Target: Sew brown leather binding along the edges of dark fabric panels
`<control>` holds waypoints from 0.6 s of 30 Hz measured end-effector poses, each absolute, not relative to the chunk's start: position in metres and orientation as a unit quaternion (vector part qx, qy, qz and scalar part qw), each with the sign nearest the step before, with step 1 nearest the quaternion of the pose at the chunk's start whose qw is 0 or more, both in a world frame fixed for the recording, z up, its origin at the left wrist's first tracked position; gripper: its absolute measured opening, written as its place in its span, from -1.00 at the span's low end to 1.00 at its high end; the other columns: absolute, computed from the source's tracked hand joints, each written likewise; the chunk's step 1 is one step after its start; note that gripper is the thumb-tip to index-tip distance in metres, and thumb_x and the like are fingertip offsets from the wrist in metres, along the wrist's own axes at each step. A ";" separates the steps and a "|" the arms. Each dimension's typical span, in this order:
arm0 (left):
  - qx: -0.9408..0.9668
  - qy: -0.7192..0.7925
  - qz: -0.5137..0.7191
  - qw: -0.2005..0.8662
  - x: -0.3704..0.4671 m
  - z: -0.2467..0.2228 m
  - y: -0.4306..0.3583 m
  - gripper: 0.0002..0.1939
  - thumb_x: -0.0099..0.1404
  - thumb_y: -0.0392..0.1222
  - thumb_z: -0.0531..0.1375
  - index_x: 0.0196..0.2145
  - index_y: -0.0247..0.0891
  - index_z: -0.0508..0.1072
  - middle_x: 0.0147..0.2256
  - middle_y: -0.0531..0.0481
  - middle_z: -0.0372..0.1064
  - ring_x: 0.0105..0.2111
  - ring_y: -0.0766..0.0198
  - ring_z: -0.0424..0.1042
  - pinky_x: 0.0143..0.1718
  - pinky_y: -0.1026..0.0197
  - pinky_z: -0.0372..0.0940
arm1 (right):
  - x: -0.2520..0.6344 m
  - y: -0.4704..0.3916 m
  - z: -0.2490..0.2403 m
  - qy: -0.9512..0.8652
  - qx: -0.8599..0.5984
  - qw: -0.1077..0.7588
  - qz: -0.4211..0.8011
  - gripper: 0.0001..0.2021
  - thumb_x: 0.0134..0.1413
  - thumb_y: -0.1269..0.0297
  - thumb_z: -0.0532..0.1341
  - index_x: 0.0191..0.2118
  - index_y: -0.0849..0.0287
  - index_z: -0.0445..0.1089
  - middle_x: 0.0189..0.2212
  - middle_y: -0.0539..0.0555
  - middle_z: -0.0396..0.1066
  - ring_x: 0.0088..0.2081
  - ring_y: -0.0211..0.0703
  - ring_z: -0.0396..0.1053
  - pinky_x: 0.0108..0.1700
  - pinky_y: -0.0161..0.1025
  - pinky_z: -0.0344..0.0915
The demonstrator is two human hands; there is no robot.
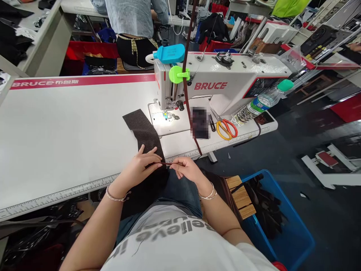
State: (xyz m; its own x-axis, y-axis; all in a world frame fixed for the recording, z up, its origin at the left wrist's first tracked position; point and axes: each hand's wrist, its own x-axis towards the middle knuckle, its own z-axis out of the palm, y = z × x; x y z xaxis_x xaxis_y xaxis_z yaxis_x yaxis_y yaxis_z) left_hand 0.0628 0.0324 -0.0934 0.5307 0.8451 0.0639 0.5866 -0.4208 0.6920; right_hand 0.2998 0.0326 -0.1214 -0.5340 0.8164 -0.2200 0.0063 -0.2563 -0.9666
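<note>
A thin dark red strip (166, 163) stretches between my two hands at the table's front edge. My left hand (144, 162) pinches its left end and rests by a dark cloth piece (145, 131), which lies on the white table and hangs over the edge toward my lap. My right hand (184, 167) pinches the strip's other end between thumb and fingers, just beyond the edge. Behind them stands the white sewing machine (208, 81), its needle area lit. Another brown strip (186, 90) hangs down in front of the machine.
Orange-handled scissors (225, 128), a pixelated dark item (200, 122) and a water bottle (258, 104) are on the table's right part. A blue bin (299, 241) with dark pieces stands at lower right, beside a wooden stool (239, 195). A person (129, 19) sits beyond the table.
</note>
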 end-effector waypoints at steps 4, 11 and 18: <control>0.817 0.441 0.204 0.309 0.061 -0.091 0.032 -0.73 0.42 -0.01 0.03 -0.20 -0.15 0.46 -0.09 -0.02 0.52 0.25 0.01 0.22 0.35 -0.28 -0.27 | 0.312 0.027 -0.125 -0.507 -0.370 0.266 0.732 -0.69 0.10 0.06 0.29 -0.29 0.26 0.46 -0.70 -0.10 0.33 -0.65 -0.35 0.27 -0.53 -0.37 0.26; 0.827 0.447 0.189 0.282 0.071 -0.090 0.026 -0.72 0.42 -0.01 0.03 -0.22 -0.12 0.51 -0.10 0.00 0.53 0.27 -0.03 0.17 0.33 -0.32 -0.31 | 0.301 0.021 -0.120 -0.533 -0.386 0.304 0.689 -0.69 0.06 0.08 0.33 -0.16 0.20 0.44 -0.49 -0.03 0.45 -0.54 -0.33 0.34 -0.44 -0.34 0.32; 0.839 0.443 0.198 0.246 0.074 -0.089 0.019 -0.74 0.42 -0.05 0.04 -0.22 -0.13 0.51 -0.13 0.00 0.53 0.18 0.02 0.31 0.31 -0.18 -0.05 | 0.298 0.020 -0.106 -0.582 -0.373 0.262 0.673 -0.73 0.18 0.07 0.21 -0.32 0.21 0.42 -0.56 -0.01 0.43 -0.51 -0.28 0.36 -0.38 -0.31 0.35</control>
State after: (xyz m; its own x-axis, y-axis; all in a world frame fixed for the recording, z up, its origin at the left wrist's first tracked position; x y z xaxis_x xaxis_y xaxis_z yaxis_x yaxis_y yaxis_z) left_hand 0.0739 0.0191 -0.0888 0.5288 0.8409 0.1155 0.6459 -0.4869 0.5880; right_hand 0.2980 0.0197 -0.1058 -0.5843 0.7872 -0.1973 0.0821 -0.1845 -0.9794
